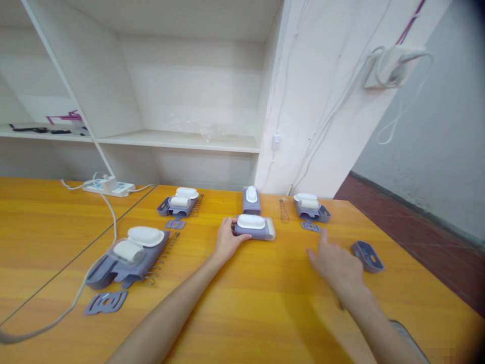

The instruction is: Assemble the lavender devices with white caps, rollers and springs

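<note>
My left hand (226, 240) grips the left end of a grey-purple device with a white oval top (253, 226), which lies on the orange table (265, 303). My right hand (335, 263) hovers over the table to its right, fingers loosely spread and one finger pointing forward, holding nothing. It is nearest to a flat grey plate (310, 227) and a loose grey cap piece (367, 256). A second assembled device (251, 200) lies just behind the held one.
Sets of parts lie about: one at front left (131, 255) with a flat plate (106, 302) and a spring (162, 255), one at back left (180, 202), one at back right (311, 207) with a spring (283, 210). A power strip (109, 187) and white cable (108, 222) run along the left. White shelves stand behind.
</note>
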`<state>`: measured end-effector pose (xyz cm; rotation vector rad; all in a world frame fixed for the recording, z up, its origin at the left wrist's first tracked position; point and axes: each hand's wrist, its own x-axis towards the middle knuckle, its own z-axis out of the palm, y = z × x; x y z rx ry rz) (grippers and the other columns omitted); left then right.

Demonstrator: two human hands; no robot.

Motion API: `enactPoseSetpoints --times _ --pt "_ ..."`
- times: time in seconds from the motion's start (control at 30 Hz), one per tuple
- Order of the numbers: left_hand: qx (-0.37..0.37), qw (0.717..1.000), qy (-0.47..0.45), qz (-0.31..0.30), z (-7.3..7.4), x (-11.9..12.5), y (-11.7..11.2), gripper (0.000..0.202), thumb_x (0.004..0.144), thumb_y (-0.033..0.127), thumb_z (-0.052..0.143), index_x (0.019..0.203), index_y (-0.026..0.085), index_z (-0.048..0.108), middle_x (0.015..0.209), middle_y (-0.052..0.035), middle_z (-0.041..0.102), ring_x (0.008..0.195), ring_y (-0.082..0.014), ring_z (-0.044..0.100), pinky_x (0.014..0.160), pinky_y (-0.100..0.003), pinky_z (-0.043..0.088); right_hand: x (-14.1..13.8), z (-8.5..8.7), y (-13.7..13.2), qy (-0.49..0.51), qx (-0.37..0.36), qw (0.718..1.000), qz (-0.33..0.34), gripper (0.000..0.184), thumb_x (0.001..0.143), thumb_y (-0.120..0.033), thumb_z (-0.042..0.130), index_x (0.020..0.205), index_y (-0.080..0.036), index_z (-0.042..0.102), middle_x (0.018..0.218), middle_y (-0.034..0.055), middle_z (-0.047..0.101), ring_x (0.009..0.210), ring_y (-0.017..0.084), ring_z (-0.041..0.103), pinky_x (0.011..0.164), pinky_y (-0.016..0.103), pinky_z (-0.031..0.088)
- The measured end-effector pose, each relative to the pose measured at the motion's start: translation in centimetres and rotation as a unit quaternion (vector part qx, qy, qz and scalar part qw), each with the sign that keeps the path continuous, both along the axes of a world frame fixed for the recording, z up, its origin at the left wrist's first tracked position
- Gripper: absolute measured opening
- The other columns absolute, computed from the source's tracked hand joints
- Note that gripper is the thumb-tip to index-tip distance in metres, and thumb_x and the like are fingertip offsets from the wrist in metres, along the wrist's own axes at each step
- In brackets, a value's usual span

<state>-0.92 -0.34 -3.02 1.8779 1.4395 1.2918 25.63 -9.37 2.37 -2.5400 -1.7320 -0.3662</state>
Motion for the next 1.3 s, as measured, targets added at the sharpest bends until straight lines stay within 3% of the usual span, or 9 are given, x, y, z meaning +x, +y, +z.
enactPoseSetpoints --times 0.1,0.27,0.37,0.57,0.87,1.0,1.13,1.2,1.3 --pt "0.007 1.000 0.003 -0.003 -0.1 0.0 0.0 0.051 0.056 0.040 0.078 0.094 0.017 0.052 0.091 -0.0030 0.056 0.079 -0.0174 0.056 0.066 -0.027 0.042 2.2 -1.8 -0.3 0.027 -0.084 0.995 0.054 0.058 0.079 -0.019 0.044 0.136 -0.010 0.037 0.078 0.0180 0.067 0.071 0.031 0.066 0.061 0.039 0.044" --pt "0.008 1.000 0.003 -0.004 0.0 0.0 0.0 0.050 0.057 0.039 0.078 0.094 0.017 0.052 0.093 -0.0037 0.057 0.080 -0.0178 0.055 0.067 -0.028 0.042 3.7 -1.6 -0.3 0.075 -0.036 0.983 0.162 0.046 0.083 -0.014 0.032 0.118 -0.023 0.060 0.085 0.0109 0.066 0.075 0.022 0.065 0.068 0.032 0.045" --pt "0.006 1.000 0.001 -0.006 0.0 0.0 -0.1 0.050 0.057 0.038 0.078 0.094 0.017 0.052 0.093 -0.0037 0.057 0.081 -0.0179 0.055 0.068 -0.028 0.042 4.9 -0.5 -1.1 0.117 0.021 0.981 0.156 0.038 0.081 -0.022 0.038 0.107 -0.019 0.066 0.086 0.0099 0.066 0.076 0.021 0.064 0.070 0.031 0.045" --pt "0.008 1.000 0.006 -0.003 0.3 0.1 -0.1 0.048 0.057 0.037 0.078 0.094 0.018 0.053 0.093 -0.0030 0.056 0.084 -0.0185 0.055 0.071 -0.030 0.043 7.4 -0.9 -2.7 0.225 -0.032 0.967 0.115 0.040 0.075 -0.034 0.046 0.105 -0.017 0.066 0.068 0.0054 0.065 0.065 0.021 0.062 0.060 0.030 0.043" --pt "0.025 0.999 0.032 -0.010 0.6 0.3 -0.6 0.045 0.064 0.035 0.074 0.102 0.021 0.054 0.102 -0.0045 0.055 0.096 -0.0213 0.054 0.084 -0.035 0.043 -3.7 -1.4 -0.7 0.290 0.034 0.936 0.197 0.040 0.073 -0.027 0.048 0.108 -0.018 0.066 0.076 0.0067 0.063 0.069 0.019 0.060 0.066 0.030 0.045" --pt "0.048 0.996 0.070 0.014 1.1 0.4 -1.3 0.052 0.068 0.040 0.070 0.113 0.023 0.049 0.113 -0.0063 0.049 0.105 -0.0222 0.052 0.086 -0.035 0.044 -8.6 0.0 1.3 0.408 0.065 0.876 0.247 0.046 0.072 -0.023 0.046 0.116 -0.017 0.061 0.081 0.0064 0.063 0.071 0.018 0.060 0.070 0.033 0.049" --pt "0.100 0.986 0.121 0.053 1.9 0.4 -2.3 0.037 0.080 0.041 0.056 0.112 0.022 0.049 0.108 -0.0075 0.049 0.104 -0.0220 0.051 0.083 -0.033 0.044 -10.0 2.3 3.4 0.585 0.184 0.720 0.325 0.056 0.072 -0.022 0.048 0.128 -0.021 0.047 0.105 0.0087 0.059 0.086 0.017 0.063 0.077 0.033 0.051" --pt "0.131 0.975 0.180 -0.002 2.2 0.4 -2.9 0.022 0.086 0.038 0.048 0.098 0.022 0.055 0.097 -0.0075 0.053 0.096 -0.0211 0.053 0.080 -0.032 0.044 -10.0 2.6 4.2 0.645 0.223 0.654 0.326 0.060 0.073 -0.025 0.052 0.132 -0.022 0.040 0.105 0.0084 0.058 0.090 0.019 0.064 0.080 0.035 0.051" --pt "0.155 0.940 0.271 -0.136 2.4 0.7 -4.1 0.026 0.083 0.046 0.049 0.080 0.021 0.057 0.083 -0.0081 0.055 0.086 -0.0217 0.053 0.073 -0.032 0.043 -9.9 1.3 5.3 0.686 0.256 0.621 0.278 0.064 0.071 -0.030 0.060 0.132 -0.020 0.039 0.095 0.0081 0.064 0.086 0.021 0.066 0.079 0.037 0.052"
